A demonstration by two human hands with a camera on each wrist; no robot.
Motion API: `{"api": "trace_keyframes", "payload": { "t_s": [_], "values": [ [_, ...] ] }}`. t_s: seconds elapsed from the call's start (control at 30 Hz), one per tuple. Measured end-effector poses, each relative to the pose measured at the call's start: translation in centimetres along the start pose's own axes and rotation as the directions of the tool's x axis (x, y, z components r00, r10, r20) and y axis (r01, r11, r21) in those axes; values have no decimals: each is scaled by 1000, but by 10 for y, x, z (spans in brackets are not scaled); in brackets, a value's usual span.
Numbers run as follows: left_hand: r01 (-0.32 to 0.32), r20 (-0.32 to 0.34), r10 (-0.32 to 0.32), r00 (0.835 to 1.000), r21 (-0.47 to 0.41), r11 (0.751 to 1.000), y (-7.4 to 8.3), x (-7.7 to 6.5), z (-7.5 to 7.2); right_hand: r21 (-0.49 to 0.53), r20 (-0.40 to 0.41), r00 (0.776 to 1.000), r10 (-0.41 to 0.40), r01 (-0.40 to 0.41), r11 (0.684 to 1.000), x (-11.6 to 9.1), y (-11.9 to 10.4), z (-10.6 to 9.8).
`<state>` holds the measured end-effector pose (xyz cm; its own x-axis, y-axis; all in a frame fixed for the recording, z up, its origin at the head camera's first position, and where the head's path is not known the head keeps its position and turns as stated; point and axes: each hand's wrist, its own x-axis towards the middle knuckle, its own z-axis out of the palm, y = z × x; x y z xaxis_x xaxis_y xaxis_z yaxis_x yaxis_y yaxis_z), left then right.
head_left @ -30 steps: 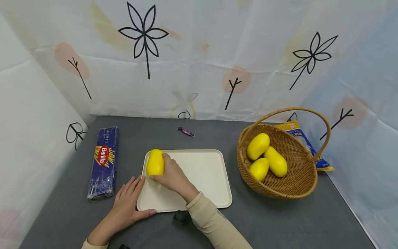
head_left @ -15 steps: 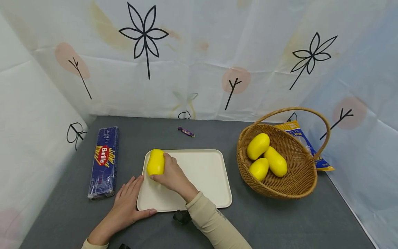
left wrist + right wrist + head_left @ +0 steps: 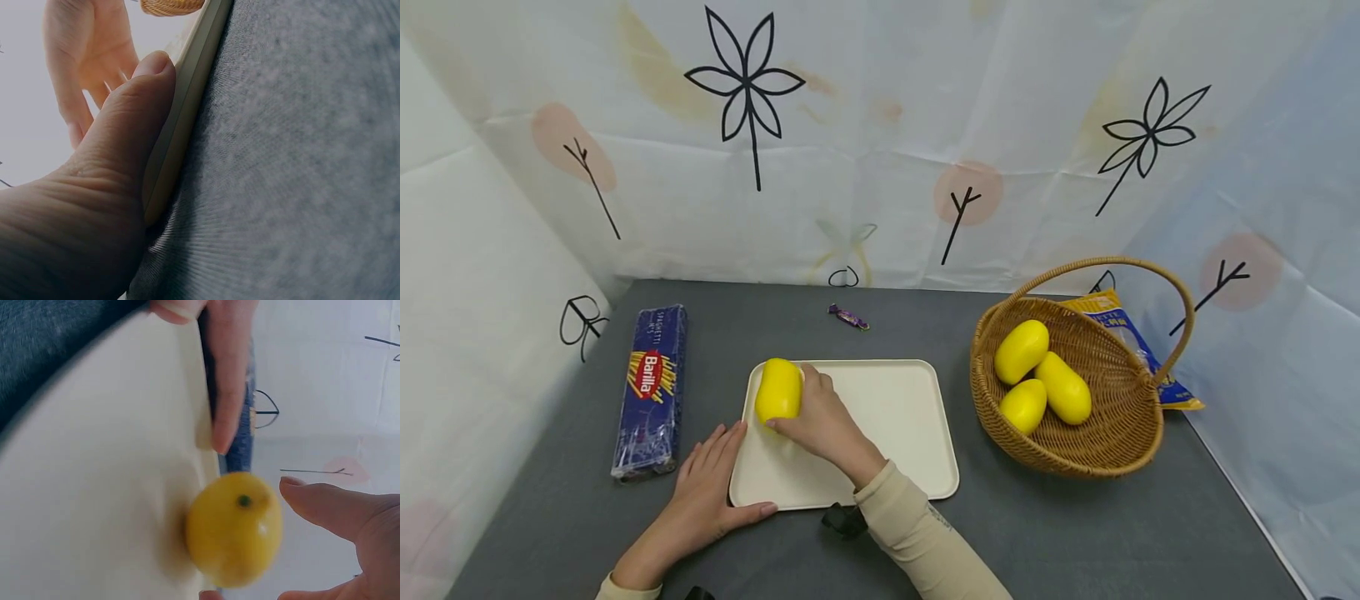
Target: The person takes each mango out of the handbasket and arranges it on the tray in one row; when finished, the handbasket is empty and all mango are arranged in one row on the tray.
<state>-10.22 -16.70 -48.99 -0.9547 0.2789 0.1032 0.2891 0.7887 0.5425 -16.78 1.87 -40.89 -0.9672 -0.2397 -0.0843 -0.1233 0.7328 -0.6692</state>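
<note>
My left hand (image 3: 707,492) is spread at the left end of the cream tray (image 3: 895,425), its fingertips by the left rim and its thumb along the front edge. In the left wrist view that thumb (image 3: 134,106) lies against the tray's side. A yellow mango (image 3: 779,389) stands near the tray's back left corner. Around its right side is my right hand (image 3: 827,425). The right wrist view shows a gap between the right thumb (image 3: 331,506) and the mango (image 3: 234,531), whose green stem spot faces the camera; the other right fingers are mostly out of frame.
On the right stands a wicker basket (image 3: 1120,450) with 3 yellow mangoes (image 3: 1062,390), a blue and yellow bag (image 3: 1180,396) behind it. A blue spaghetti packet (image 3: 650,392) lies left of the tray. Behind the tray is a wrapped candy (image 3: 848,317).
My right hand has shifted slightly to the right, and the mango beside it appears a touch further right. My left hand has stayed where it was.
</note>
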Motion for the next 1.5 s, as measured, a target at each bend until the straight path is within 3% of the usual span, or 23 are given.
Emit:
{"api": "trace_keyframes", "payload": {
  "t_s": [0.2, 0.53, 0.8, 0.97, 1.17, 1.5],
  "values": [
    [6, 15, -6, 1000, 4, 1000, 0, 0, -1, 21, -19, 999, 32, -31, 999, -19, -3, -26],
    [7, 2, -7, 1000, 7, 1000, -4, 1, 3, 105, -38, 999, 12, -8, 994, -81, 7, -102],
    [3, 0, -3, 1000, 10, 1000, -4, 2, 3, 92, -153, 985, 80, -66, 994, -117, 42, -172],
    [-4, -7, 5, 1000, 12, 1000, -5, 2, 5, -24, -259, 948, 185, -198, 980, -127, 70, -203],
    [12, 17, -12, 1000, 8, 1000, -5, 1, 4, -106, -291, 892, 347, -390, 915, -125, 102, -210],
    [22, 23, -22, 999, 0, 1000, -4, 0, 2, -193, -226, 896, 381, -425, 884, -107, 126, -194]
  ]
}}
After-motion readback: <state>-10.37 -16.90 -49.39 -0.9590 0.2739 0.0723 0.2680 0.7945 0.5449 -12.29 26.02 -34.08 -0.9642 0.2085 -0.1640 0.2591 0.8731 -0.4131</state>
